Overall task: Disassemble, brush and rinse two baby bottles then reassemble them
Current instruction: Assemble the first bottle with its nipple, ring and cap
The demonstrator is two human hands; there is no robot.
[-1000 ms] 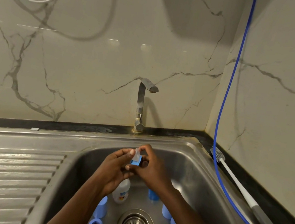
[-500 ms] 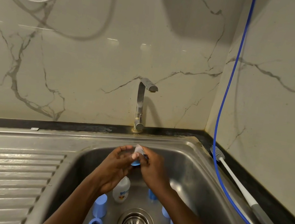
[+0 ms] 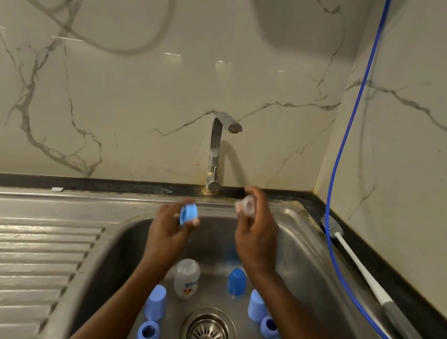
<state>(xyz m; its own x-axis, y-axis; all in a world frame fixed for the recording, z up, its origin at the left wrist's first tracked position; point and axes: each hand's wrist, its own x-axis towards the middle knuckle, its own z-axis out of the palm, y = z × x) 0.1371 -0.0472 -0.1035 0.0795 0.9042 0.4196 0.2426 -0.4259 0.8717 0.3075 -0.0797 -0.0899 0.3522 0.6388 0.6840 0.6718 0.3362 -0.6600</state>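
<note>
Slippage is risked from fingertip grips: blue ring [image 3: 189, 214] is pinched in left hand [image 3: 168, 231], clear teat [image 3: 248, 205] in right hand [image 3: 257, 237], both held over the sink [image 3: 307, 253].

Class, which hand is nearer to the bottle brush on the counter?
Right. The right hand, holding a clear teat, is left of the brush; the left hand is farther left, holding a blue ring.

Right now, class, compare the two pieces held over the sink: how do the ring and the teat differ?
The ring is opaque blue; the teat is clear. The left hand holds the ring; the right hand holds the teat. The ring is lower, the teat higher and nearer the tap. Both are held above the sink, apart.
</note>
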